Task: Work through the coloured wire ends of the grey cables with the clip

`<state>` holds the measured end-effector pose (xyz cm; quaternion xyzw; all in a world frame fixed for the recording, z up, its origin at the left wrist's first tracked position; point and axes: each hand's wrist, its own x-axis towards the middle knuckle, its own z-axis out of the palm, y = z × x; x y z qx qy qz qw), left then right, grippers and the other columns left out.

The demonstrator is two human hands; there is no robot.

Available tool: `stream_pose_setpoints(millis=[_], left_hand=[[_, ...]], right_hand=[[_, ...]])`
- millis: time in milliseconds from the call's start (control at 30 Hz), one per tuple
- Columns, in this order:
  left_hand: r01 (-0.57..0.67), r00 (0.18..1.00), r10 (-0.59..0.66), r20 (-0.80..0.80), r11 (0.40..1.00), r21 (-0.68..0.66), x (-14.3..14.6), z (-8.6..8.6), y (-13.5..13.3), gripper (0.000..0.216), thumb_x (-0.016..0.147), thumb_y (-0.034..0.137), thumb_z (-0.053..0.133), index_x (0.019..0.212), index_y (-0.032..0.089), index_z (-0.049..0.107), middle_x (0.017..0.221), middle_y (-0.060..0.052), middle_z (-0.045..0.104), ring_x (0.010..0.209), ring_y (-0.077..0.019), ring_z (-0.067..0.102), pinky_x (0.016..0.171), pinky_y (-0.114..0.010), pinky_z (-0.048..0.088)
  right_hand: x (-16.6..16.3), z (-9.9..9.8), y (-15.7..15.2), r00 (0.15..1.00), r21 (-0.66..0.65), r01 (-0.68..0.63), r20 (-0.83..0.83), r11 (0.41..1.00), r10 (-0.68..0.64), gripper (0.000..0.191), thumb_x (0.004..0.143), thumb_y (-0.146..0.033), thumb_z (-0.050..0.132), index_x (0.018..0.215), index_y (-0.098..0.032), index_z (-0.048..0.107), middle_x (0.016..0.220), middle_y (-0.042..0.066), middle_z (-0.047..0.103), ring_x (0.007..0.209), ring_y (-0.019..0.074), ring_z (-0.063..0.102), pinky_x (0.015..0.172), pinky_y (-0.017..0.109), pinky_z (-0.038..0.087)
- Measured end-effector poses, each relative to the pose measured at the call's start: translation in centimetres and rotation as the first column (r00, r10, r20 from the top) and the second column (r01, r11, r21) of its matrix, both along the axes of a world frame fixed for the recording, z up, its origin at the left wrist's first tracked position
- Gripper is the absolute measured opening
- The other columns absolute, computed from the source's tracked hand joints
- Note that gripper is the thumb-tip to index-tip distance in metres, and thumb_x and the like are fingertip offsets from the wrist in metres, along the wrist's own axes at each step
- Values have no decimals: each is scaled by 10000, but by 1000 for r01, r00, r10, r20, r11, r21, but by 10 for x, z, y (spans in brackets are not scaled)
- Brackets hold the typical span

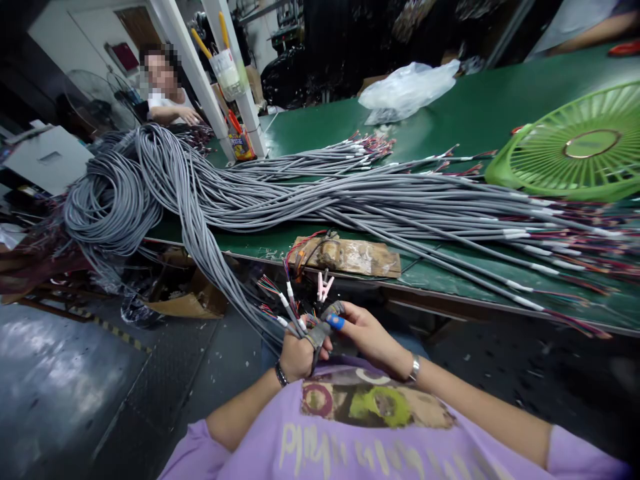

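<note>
Gray cables (90, 210) coil thickly at the left end of a green workbench (475, 90), near a co-worker (167, 107) in white. A bundle (196, 230) drops past the bench edge toward a worker's left hand (297, 353), fingers curled around white-banded cable ends (291, 293) with colored wires fanning upward. A pink clip (324, 287) stands before a wooden board (373, 258). The right hand (364, 333), its thumb wrapped in blue tape (336, 321), brings its fingertips together beside the left; whether they pinch a wire cannot be told. A green fan (593, 143) lies at far right.
</note>
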<state>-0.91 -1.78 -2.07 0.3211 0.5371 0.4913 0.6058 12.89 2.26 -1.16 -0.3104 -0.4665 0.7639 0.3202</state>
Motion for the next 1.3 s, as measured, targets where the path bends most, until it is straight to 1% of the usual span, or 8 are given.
stream_pose_setpoints(millis=[167, 467, 667, 767, 900, 1033, 1167, 1300], left_hand=[[138, 988, -137, -73, 990, 7, -7, 3, -2, 320, 669, 441, 716, 698, 150, 586, 450, 7, 589, 329, -96, 494, 356, -198, 350], [-202, 976, 198, 87, 979, 41, -1, -8, -4, 362, 655, 473, 718, 711, 156, 552, 470, 23, 588, 334, -72, 483, 351, -164, 327], [-293, 946, 282, 159, 955, 46, -1, 8, 0, 347, 623, 433, 744, 680, 155, 545, 445, 27, 583, 309, -59, 452, 321, -148, 311], [-258, 950, 248, 188, 966, 30, -2, 14, 0, 351, 615, 434, 750, 662, 156, 540, 432, 30, 574, 298, -60, 445, 311, -146, 302], [-123, 971, 116, 209, 992, 23, -1, 19, 2, 349, 616, 438, 747, 661, 155, 548, 427, 20, 576, 287, -67, 437, 301, -157, 294], [-43, 978, 37, 204, 999, 27, 2, 22, 7, 342, 625, 433, 739, 646, 146, 555, 418, 15, 562, 295, -64, 431, 310, -162, 291], [-31, 981, 28, 190, 999, 12, 4, 22, 11, 350, 619, 445, 735, 644, 145, 556, 409, 23, 537, 302, -67, 430, 315, -170, 287], [-14, 981, 13, 195, 1000, 3, 6, 21, 15, 356, 612, 452, 734, 642, 144, 559, 398, 29, 519, 299, -65, 422, 316, -171, 285]], right_hand=[[-4, 9, 8, 997, 37, -68, 39, 997, 67, 288, 762, -458, 629, 730, -201, 503, 524, -17, 611, 469, 142, 563, 508, 268, 396], [-14, 12, 6, 991, -40, -87, -105, 995, 83, 260, 779, -432, 617, 750, -219, 470, 557, -15, 623, 509, 182, 604, 527, 310, 445], [-4, 1, 9, 980, -32, 197, 23, 980, -196, 329, 684, -422, 724, 627, -171, 520, 507, -51, 493, 475, 77, 422, 502, 226, 365], [0, -6, 17, 965, -186, 254, -22, 949, -263, 375, 699, -509, 681, 630, -173, 531, 505, -53, 453, 461, 68, 358, 492, 222, 368], [-3, -7, 32, 983, -342, 141, -63, 929, -172, 460, 647, -604, 676, 730, -158, 594, 664, 12, 571, 518, 87, 440, 509, 236, 395], [-11, 3, 42, 989, -187, 98, -86, 977, -116, 479, 686, -642, 621, 698, -166, 574, 584, -6, 524, 510, 97, 416, 494, 238, 343], [-18, 5, 44, 953, 61, 302, 10, 951, -304, 499, 711, -661, 580, 620, -170, 562, 531, -22, 488, 500, 95, 389, 511, 246, 316], [-23, -2, 45, 962, -105, 235, -119, 966, -247, 506, 716, -672, 561, 641, -173, 580, 536, -14, 510, 507, 106, 427, 523, 253, 355]])
